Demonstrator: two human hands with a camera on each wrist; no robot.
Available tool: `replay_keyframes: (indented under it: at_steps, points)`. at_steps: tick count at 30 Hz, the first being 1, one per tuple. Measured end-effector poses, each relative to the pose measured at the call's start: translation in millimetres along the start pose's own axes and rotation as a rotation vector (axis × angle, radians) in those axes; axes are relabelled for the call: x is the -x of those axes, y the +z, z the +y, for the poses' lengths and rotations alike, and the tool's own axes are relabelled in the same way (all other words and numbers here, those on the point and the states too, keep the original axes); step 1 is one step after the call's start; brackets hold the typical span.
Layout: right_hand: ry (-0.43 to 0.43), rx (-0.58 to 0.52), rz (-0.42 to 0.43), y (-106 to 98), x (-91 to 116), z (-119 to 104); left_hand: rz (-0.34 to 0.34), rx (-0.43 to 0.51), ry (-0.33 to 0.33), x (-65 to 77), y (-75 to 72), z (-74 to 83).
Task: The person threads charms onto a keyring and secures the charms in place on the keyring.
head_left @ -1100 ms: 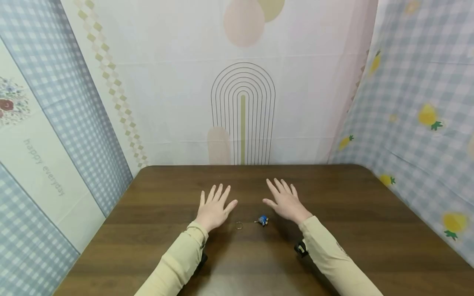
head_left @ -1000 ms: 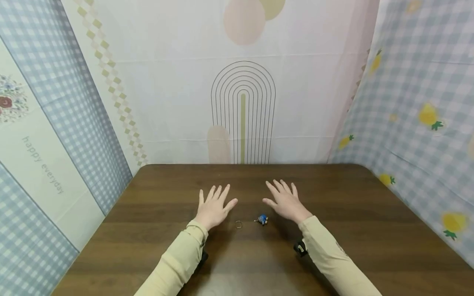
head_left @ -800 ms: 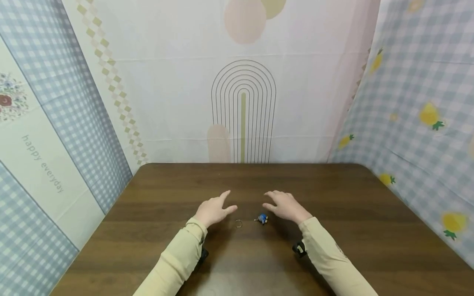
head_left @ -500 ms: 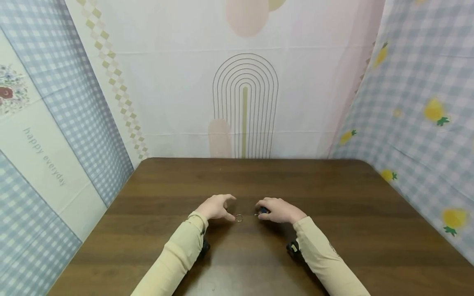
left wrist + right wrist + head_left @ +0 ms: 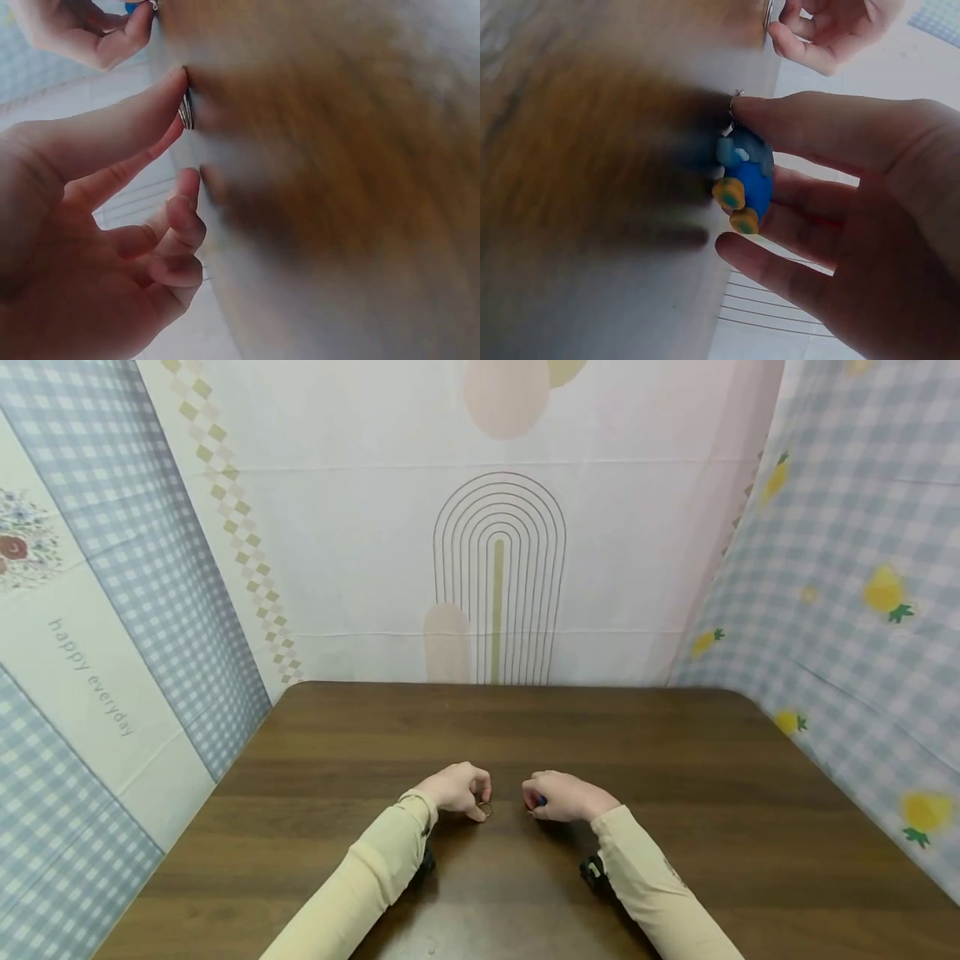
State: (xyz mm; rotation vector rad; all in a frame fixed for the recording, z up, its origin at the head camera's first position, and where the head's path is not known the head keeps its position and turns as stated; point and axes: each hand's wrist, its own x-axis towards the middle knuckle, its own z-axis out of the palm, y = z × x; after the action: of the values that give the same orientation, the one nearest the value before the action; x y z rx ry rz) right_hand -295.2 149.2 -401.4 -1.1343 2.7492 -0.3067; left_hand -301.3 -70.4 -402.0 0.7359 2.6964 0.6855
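Note:
My right hand (image 5: pixel 566 797) grips a small blue figurine charm (image 5: pixel 756 184) with orange-yellow feet, thumb on one side and fingers behind it. A short metal chain (image 5: pixel 736 97) sticks out by the thumb tip. In the head view the fingers hide most of the charm. To its left, my left hand (image 5: pixel 456 788) has thumb and index finger curled round a thin metal split ring (image 5: pixel 187 111) at the tabletop. That hand's other fingers are bent in the left wrist view. A short gap of table separates the hands.
The brown wooden table (image 5: pixel 375 718) reaches back to a white patterned cloth (image 5: pixel 352 560). Checked cloths hang at the left and right. Black wrist devices (image 5: pixel 594 870) sit under the sleeves, close above the table.
Both hands have gone from spread fingers above the table to curled fingers down at the small things. The right hand has closed round the charm, the left hand round the ring.

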Motion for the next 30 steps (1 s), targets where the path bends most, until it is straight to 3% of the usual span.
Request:
replay_keyframes:
  at_steps: [3, 7, 10, 13, 18, 23, 26, 30]
  points:
    - [0.044, -0.012, -0.02, -1.1, 0.3, -2.2, -0.016, -0.007, -0.018, -0.1, 0.1, 3.5]
    - [0.107, -0.029, -0.047, -2.6, 2.3, -3.6, -0.004, -0.033, 0.021, -1.0, 0.7, 5.9]
    - [0.089, -0.054, -0.044, -3.3, 3.3, -1.2, 0.009, -0.042, 0.053, -1.9, 1.4, 7.7]
    - [0.008, -0.129, -0.009, -2.6, 2.1, 2.6, -0.007, -0.025, 0.044, -2.6, 1.5, 9.3]
    - [-0.127, -0.345, 0.1, -1.8, -1.3, 5.7, -0.016, -0.016, 0.029, -2.7, 1.5, 10.7]
    - [-0.169, -0.499, 0.227, -5.8, -0.1, 1.6, -0.01, -0.005, 0.033, -1.4, 2.8, 9.7]
    - [-0.165, -0.545, 0.314, -8.8, 1.0, -2.0, -0.002, 0.027, 0.037, 0.4, 1.1, 9.6]
    - [-0.173, -0.493, 0.45, -10.8, 1.3, -4.8, 0.044, 0.069, 0.075, 2.2, -5.5, 12.4]
